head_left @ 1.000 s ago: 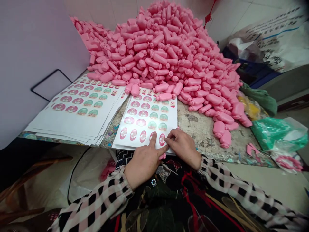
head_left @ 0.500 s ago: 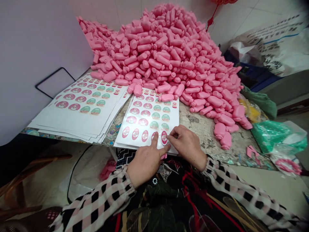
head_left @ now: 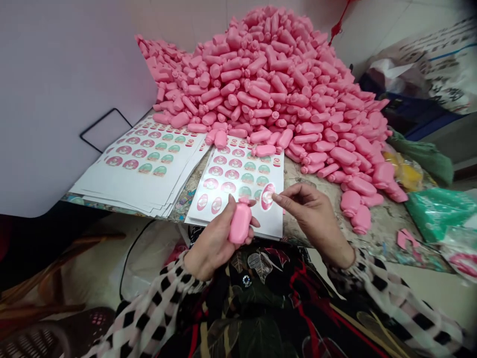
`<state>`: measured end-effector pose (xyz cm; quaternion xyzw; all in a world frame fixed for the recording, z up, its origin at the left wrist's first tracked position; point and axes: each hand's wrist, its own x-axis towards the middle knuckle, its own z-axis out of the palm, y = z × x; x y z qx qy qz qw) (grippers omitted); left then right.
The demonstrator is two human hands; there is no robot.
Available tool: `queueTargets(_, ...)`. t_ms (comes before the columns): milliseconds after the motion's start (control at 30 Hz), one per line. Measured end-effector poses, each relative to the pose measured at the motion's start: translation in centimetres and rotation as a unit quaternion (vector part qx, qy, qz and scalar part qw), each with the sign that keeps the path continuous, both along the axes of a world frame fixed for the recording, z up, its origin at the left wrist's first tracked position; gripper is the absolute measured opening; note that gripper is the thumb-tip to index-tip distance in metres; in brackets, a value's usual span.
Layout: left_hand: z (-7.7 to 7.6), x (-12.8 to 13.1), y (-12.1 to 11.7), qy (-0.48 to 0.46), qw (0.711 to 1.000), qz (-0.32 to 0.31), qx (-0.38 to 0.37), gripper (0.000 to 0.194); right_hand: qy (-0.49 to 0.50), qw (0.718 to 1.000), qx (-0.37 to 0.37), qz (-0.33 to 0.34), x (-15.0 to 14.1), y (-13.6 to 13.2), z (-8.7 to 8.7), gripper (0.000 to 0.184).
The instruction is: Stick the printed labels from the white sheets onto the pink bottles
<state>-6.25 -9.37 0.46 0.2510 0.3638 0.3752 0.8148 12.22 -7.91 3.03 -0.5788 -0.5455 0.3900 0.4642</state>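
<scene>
In my left hand [head_left: 219, 236] lies a small pink bottle [head_left: 240, 223], neck pointing away from me, with the thumb along one side and fingers around the other. My right hand [head_left: 313, 214] pinches an oval pink-and-white sticker [head_left: 267, 197] by its right edge between thumb and fingertips. The sticker is off the sheet, held in the air just right of the bottle. Beneath both hands is the white sticker sheet [head_left: 203, 199], printed with rows of pink and green labels. A few pink bottles rest on its far edge.
A large heap of pink bottles [head_left: 261, 89] covers the back of the worktable [head_left: 305, 189]. Stacked sticker sheets [head_left: 112, 184] lie at the left, beside a pale panel [head_left: 67, 99] with a black wire loop [head_left: 106, 129]. Green plastic packaging [head_left: 443, 211] sits at the right.
The oval sticker has come off the sheet in my right hand. My left hand has lifted from the sheet and turned palm up, showing the pink bottle. The view has shifted slightly.
</scene>
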Motion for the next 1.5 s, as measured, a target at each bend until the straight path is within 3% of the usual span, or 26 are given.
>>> queueTargets(67,0.0,0.4,0.6,-0.081,0.994,0.036,-0.069,0.043,-0.002,1.000,-0.001,0.031,-1.0,-0.4,0.0,0.020)
queueTargets(200,0.1,0.8,1.2,-0.100,0.988,0.047,-0.108,0.044,-0.016,0.997,-0.002,0.076,-2.2,-1.0,-0.8,0.018)
queueTargets(767,-0.2,1.2,1.2,-0.070,0.995,0.070,-0.031,0.054,-0.101,0.989,0.002,0.112,-2.4,-1.1,-2.5,0.022)
queueTargets(1033,0.0,0.1,0.6,0.021,0.998,-0.028,0.059,0.033,-0.190,0.969,0.051,0.147,-1.0,-0.3,-2.2,0.017)
queueTargets(1100,0.1,0.0,0.5,0.026,0.997,-0.032,0.068,0.031,-0.201,0.970,0.055,0.124,-0.3,0.3,-2.2,0.016)
queueTargets(1200,0.0,0.1,0.4,0.031,0.997,-0.041,0.060,0.029,-0.136,0.988,0.007,0.073,0.1,0.8,-2.4,0.022)
queueTargets(1367,-0.6,0.8,-0.1,0.066,0.990,-0.113,0.061,0.016,0.026,0.989,-0.099,0.108,-2.0,0.0,-2.7,0.035)
queueTargets(1433,-0.5,0.8,-0.2,0.103,0.983,-0.135,0.070,0.019,0.027,0.990,-0.088,0.110,-2.4,-0.3,-2.9,0.034)
queueTargets(1500,-0.2,0.3,-0.3,0.152,0.976,-0.134,0.081,0.028,-0.036,0.992,-0.048,0.111,-1.7,-0.4,-3.0,0.035)
